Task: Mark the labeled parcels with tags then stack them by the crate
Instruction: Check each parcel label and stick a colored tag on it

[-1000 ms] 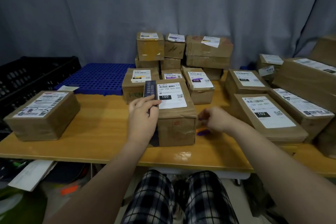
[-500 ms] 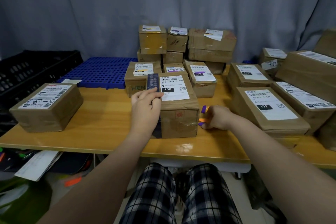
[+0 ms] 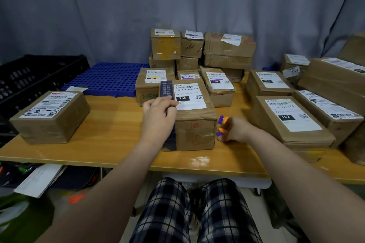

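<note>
1. Bare table (image 3: 114, 124) lies open along the front edge, between the left-corner box (image 3: 51, 120) and the middle parcel (image 3: 195, 132).
2. The left hand (image 3: 158, 122) grips that parcel's left top edge.
3. The right hand (image 3: 235, 130), pinching tags (image 3: 221, 119), fills the narrow gap toward the right-side parcels (image 3: 290, 122).
4. Stacked boxes (image 3: 197, 49) wall the back edge; a blue grid panel (image 3: 106, 79) lies flat at the back left.

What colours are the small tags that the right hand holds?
Purple and orange, seen in the head view: the tags sit in the right hand.
</note>
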Motion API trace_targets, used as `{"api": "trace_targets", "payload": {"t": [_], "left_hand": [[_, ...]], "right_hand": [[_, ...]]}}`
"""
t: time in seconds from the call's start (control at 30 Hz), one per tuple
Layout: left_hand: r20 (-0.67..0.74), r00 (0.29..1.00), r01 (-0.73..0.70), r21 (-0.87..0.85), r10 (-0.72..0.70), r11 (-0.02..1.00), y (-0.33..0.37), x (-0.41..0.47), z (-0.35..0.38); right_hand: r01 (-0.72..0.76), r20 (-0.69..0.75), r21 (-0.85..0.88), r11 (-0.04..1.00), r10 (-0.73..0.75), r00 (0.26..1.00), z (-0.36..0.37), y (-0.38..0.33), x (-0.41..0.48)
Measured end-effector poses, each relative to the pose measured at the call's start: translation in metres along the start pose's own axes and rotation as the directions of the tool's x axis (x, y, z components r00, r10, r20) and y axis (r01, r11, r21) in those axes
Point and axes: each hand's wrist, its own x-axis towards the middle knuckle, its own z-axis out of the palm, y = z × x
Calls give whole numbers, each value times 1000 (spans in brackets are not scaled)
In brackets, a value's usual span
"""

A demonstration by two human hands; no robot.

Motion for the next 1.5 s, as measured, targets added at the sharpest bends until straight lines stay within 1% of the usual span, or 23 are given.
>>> {"api": "trace_targets", "payload": {"t": [0.07,0.1,0.17,0.23,0.3,0.33,0.37,0.43,0.47,0.5,0.57,0.6,0.7,0.8,0.9,1.0,1.07,1.13,1.2,1.27,1.3,1.37,1.5], "left_hand": [[3,1000,-9,-2,9,1000,0,-1,0],[8,1000,-12,0,12,1000,-1,-1,-1],[19,1000,-9,22,9,1000,0,1,-2],[41,999,-6,100,2,995,4,5,-7],[82,996,-1,212,-17,977,11,12,-13],[96,995,0,260,-26,966,16,17,-16],[102,995,-6,295,-25,955,20,21,-17],[109,994,-48,295,17,954,27,28,-19],[134,990,-77,235,46,969,31,30,-20],[170,983,-89,127,67,988,35,31,-20],[250,966,-54,-85,74,995,42,30,-21],[262,963,-32,-138,67,990,43,29,-21],[241,970,61,-258,3,964,41,31,-22],[286,957,167,-419,-45,893,41,30,-23],[295,954,208,-494,-62,844,43,29,-23],[322,943,252,-534,-81,807,44,29,-24],[369,927,275,-557,-63,784,45,29,-25],[391,919,285,-584,-45,760,46,28,-25],[386,921,301,-614,-54,730,46,28,-24],[382,921,326,-649,-76,688,46,28,-24],[388,918,345,-677,-84,650,47,28,-23],[404,911,377,-724,-87,579,49,27,-23],[392,912,392,-745,-121,540,52,28,-20]], "right_hand": [[-15,-14,21,1000,15,1000,-2,-1,-1],[-16,-46,51,999,19,999,-4,-2,-1],[8,-173,190,982,25,985,-10,-4,-4],[122,-371,330,936,10,929,-20,-9,-9],[285,-529,395,874,-38,848,-31,-20,-17],[357,-556,436,826,-64,829,-37,-28,-21],[413,-550,494,765,-93,830,-40,-36,-24],[455,-476,616,643,-156,865,-41,-54,-30],[453,-435,665,594,-184,881,-39,-62,-33],[452,-405,703,549,-213,889,-36,-68,-34],[450,-380,765,461,-243,893,-30,-78,-36],[444,-379,786,431,-231,896,-27,-81,-37],[439,-398,797,415,-185,898,-25,-86,-36],[436,-379,809,395,-216,900,-26,-88,-35],[507,-415,729,460,-292,861,-27,-88,-34],[582,-482,672,457,-327,813,-29,-89,-35],[650,-558,586,483,-341,756,-30,-87,-35],[732,-641,438,522,-389,662,-31,-84,-34],[790,-711,219,573,-460,531,-29,-81,-31],[795,-736,-20,606,-547,398,-27,-77,-27],[793,-723,-88,603,-586,366,-25,-76,-24],[794,-679,-126,594,-635,367,-23,-75,-21],[792,-658,-113,600,-643,392,-23,-77,-17]]}}
